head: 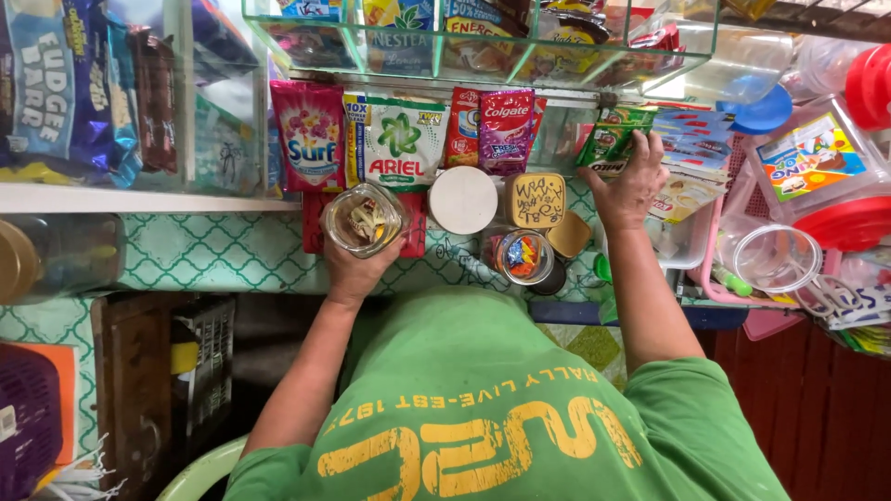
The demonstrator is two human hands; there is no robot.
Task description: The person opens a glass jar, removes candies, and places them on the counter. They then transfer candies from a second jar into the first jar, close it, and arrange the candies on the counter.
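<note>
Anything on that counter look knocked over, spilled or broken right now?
Nothing stands out. The left hand holds a clear jar without a lid, contents inside. The right hand rests on the green sachets. The white lid and the small open jar sit upright; the hanging packets look intact.

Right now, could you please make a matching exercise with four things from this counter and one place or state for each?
Things:
1. clear jar
2. green sachet
3. round white lid
4. red lid

Places or states:
A. at the far right, on a clear tub
B. held by the left hand
C. under the right hand
D. on a container between the two hands

Pairs: 1-B, 2-C, 3-D, 4-A
</note>
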